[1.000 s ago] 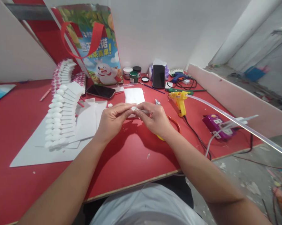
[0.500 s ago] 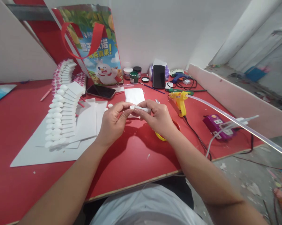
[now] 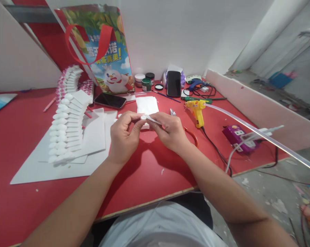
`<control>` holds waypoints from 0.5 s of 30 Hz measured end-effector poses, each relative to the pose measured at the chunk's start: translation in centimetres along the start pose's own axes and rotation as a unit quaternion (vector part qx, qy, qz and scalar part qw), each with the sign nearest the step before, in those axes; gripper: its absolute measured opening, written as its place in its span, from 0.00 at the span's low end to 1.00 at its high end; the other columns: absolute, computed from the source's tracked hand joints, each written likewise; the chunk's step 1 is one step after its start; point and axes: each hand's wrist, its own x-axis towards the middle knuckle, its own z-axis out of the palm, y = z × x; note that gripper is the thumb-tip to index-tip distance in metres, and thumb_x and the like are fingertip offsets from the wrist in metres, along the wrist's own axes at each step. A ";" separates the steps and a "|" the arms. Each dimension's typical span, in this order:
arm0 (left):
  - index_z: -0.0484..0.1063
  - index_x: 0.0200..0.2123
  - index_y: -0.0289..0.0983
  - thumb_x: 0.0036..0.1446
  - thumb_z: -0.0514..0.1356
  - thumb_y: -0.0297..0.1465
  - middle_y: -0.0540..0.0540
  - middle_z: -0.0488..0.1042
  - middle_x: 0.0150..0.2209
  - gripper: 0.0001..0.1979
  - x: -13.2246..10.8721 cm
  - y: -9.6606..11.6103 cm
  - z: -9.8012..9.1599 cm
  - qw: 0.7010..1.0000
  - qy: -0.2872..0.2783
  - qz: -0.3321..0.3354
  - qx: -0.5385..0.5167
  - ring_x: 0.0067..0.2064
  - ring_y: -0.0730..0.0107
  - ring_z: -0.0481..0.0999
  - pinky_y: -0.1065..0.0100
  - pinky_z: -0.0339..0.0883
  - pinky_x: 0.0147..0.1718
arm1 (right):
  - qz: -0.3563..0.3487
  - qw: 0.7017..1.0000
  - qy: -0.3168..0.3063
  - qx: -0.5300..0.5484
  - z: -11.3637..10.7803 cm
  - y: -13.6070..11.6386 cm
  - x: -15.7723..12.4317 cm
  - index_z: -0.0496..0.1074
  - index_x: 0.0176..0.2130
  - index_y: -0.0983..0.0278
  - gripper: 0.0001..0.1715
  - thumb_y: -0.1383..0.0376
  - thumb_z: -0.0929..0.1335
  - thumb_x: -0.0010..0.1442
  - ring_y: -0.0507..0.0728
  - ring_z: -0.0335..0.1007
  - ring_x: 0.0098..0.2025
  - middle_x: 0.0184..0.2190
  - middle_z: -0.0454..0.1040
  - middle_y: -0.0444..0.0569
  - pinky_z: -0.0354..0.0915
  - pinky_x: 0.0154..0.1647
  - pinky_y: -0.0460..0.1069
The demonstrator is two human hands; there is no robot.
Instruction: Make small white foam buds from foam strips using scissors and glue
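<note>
My left hand point(image 3: 125, 135) pinches a small white round piece point(image 3: 143, 117) between thumb and forefinger. Against it, my right hand point(image 3: 171, 129) grips a thin white spoon-like piece point(image 3: 152, 119), whose far end is hidden by the fingers. The two pieces meet or overlap; whether they are joined I cannot tell. Just behind the hands lies a stack of white paper point(image 3: 147, 105). Left of them, a curved row of white oval-ended pieces with flat handles point(image 3: 60, 132) rests on white sheets point(image 3: 93, 137).
A yellow glue gun point(image 3: 197, 111) with a long clear stick lies right, near a purple power block point(image 3: 239, 137). Orange-handled scissors point(image 3: 192, 135) are partly under my right arm. Behind are phones point(image 3: 110, 100), paint jars point(image 3: 146, 84) and a printed bag point(image 3: 105, 51).
The white spoon-like piece has turned slightly in my right hand, and both hands have shifted a little left. More of the scissors' metal end shows beyond the right hand.
</note>
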 end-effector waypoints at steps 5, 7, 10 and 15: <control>0.79 0.39 0.39 0.64 0.66 0.35 0.47 0.82 0.36 0.06 0.2 -0.1 -0.2 0.998 -0.020 0.001 -0.052 0.37 0.66 0.80 0.66 0.75 0.40 | 0.010 0.999 -0.012 0.029 -0.4 0.0 0.1 0.77 0.41 0.64 0.13 0.60 0.66 0.71 0.52 0.74 0.33 0.33 0.79 0.48 0.67 0.37 0.47; 0.79 0.39 0.39 0.63 0.66 0.35 0.47 0.82 0.36 0.06 0.4 -0.2 -0.5 0.997 -0.040 -0.009 -0.058 0.37 0.66 0.80 0.66 0.75 0.39 | 0.006 0.999 -0.017 0.027 -0.5 -0.1 0.1 0.77 0.40 0.64 0.13 0.59 0.66 0.71 0.53 0.74 0.34 0.34 0.79 0.49 0.68 0.38 0.47; 0.79 0.40 0.39 0.65 0.64 0.36 0.47 0.81 0.36 0.07 0.5 -0.2 -0.7 0.998 -0.050 -0.013 -0.034 0.37 0.66 0.80 0.66 0.74 0.40 | 0.061 0.996 -0.040 0.059 -0.7 -0.5 0.3 0.77 0.40 0.64 0.16 0.56 0.66 0.72 0.53 0.75 0.34 0.33 0.80 0.48 0.69 0.37 0.47; 0.78 0.40 0.38 0.64 0.65 0.36 0.47 0.81 0.35 0.07 0.5 -0.4 -0.5 0.998 -0.041 -0.035 -0.027 0.37 0.66 0.79 0.65 0.73 0.41 | 0.089 0.995 0.053 -0.005 -0.7 -1.1 0.3 0.76 0.55 0.63 0.21 0.54 0.63 0.74 0.53 0.75 0.36 0.45 0.79 0.53 0.71 0.39 0.48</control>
